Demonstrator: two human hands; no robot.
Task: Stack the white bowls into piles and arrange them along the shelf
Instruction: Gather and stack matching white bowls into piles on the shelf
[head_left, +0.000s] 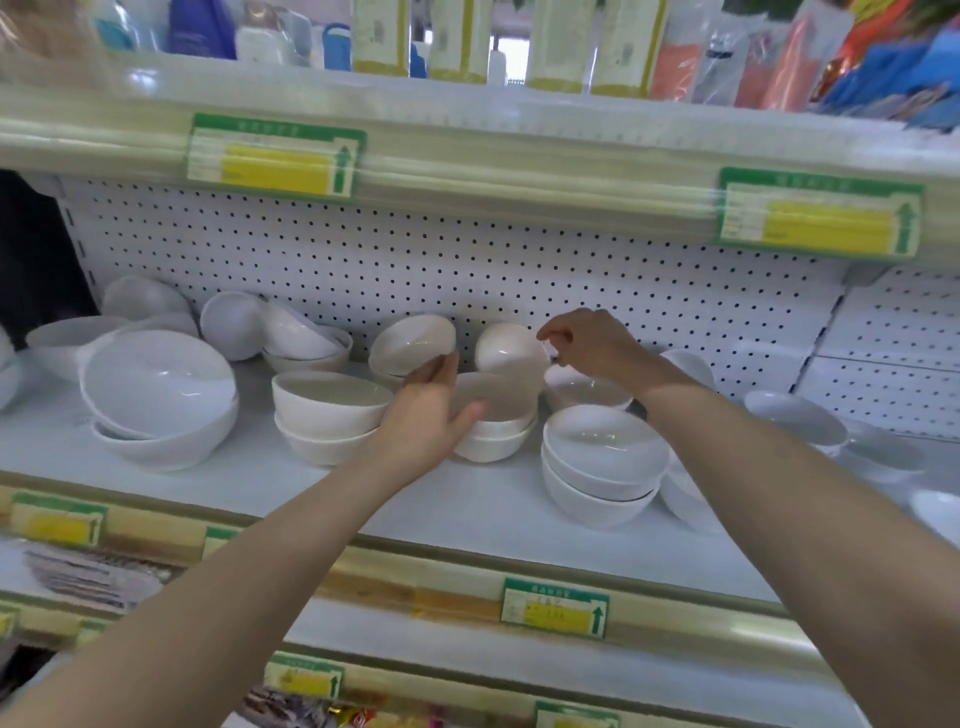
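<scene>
Breakage is the plain risk on this shelf, and it runs from left to right. At the left of the frame the large bowls sit nested but canted, the top one leaning toward the front edge; a knock could slide it off, I judge. Left of centre a small pile sits level.

Next, the left hand is up among the bowls with its fingers fairly straight. The fingertips touch the lower rim of a tilted bowl that leans at the back. The hand is not closed round it, so the bowl could roll or drop onto the centre pile just below and chip.

Right of that, the right hand has thumb and forefinger curled at the edge of a bowl on its side, seemingly pinching the rim (blur makes the contact hard to confirm). So thin a hold on glossy ware could slip when the bowl is turned.

Lower right of centre, a third pile stands near the right forearm, which could brush it. Toward the right edge, loose bowls lie unstacked.

The bowls look plain, glossy white, smooth and round-bodied, in at least two sizes. They nest readily but sit crooked when seated carelessly.
</scene>
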